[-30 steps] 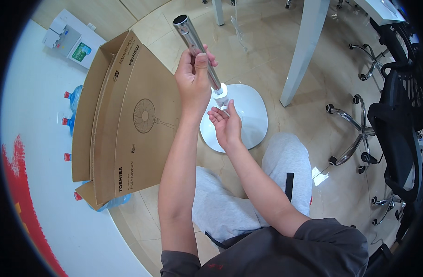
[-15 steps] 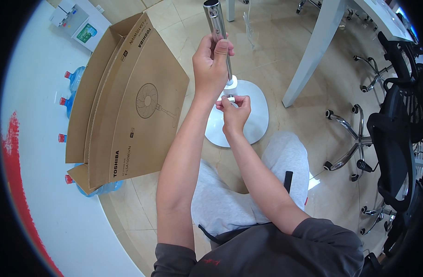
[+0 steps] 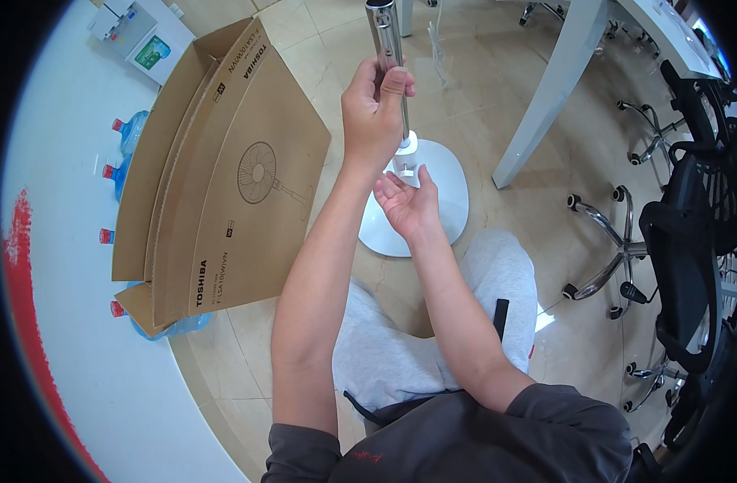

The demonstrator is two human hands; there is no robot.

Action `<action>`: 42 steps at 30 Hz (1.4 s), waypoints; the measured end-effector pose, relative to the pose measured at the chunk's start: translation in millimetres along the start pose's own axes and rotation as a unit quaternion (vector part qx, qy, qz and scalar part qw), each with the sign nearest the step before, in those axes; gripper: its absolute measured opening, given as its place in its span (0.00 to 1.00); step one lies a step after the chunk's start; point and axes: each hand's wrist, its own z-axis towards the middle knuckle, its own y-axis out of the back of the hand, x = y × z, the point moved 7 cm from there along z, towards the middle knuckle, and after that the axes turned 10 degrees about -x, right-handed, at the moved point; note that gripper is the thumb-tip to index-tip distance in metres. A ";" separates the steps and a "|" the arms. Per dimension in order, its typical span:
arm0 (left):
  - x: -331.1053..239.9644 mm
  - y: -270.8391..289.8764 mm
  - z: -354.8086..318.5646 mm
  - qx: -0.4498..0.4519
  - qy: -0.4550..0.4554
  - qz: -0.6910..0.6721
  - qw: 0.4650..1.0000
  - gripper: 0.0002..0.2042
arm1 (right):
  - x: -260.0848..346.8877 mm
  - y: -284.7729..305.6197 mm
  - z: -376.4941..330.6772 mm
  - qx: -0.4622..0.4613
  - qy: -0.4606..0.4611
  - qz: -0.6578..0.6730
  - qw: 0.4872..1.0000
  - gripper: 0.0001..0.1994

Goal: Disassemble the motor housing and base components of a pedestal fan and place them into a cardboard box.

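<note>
Bottles (image 3: 131,133) with red caps at far left, just under a white water dispenser (image 3: 135,36). Next along, a big brown cardboard box (image 3: 264,217), already opened, with a fan drawn on its broad face. Then the left hand (image 3: 372,117), closed firmly around a chrome pole (image 3: 386,32) a little below its dark top end. Near the pole's lower end, a white collar (image 3: 406,150) with a small knob (image 3: 408,170); looks already fitted together. Just below the knob, the right hand (image 3: 410,208), open, palm up, gripping nothing; cannot tell whether touching with the fingertips. Behind both, a round-cornered white base (image 3: 451,205) flat on the tiled floor; cannot tell, behind the right hand, whether joined to the pole. Judged partway along overall: pole and collar together, tightness of the knob uncertain, top end bare. Farther right, a white table leg (image 3: 545,105) and black office chairs (image 3: 682,217), well apart.
</note>
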 end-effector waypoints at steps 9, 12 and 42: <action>-0.6 -1.1 2.6 0.001 -0.008 0.002 1.000 0.16 | 17.3 -4.8 -4.8 -0.014 0.203 -0.186 0.961 0.13; 0.3 -2.3 1.2 0.004 -0.007 -0.007 1.000 0.17 | 17.7 -3.8 -13.9 -0.046 0.325 -0.231 0.916 0.10; 32.7 7.3 -21.9 -0.015 -0.010 0.076 0.997 0.18 | 33.2 0.9 0.4 -0.004 0.320 -0.226 0.920 0.07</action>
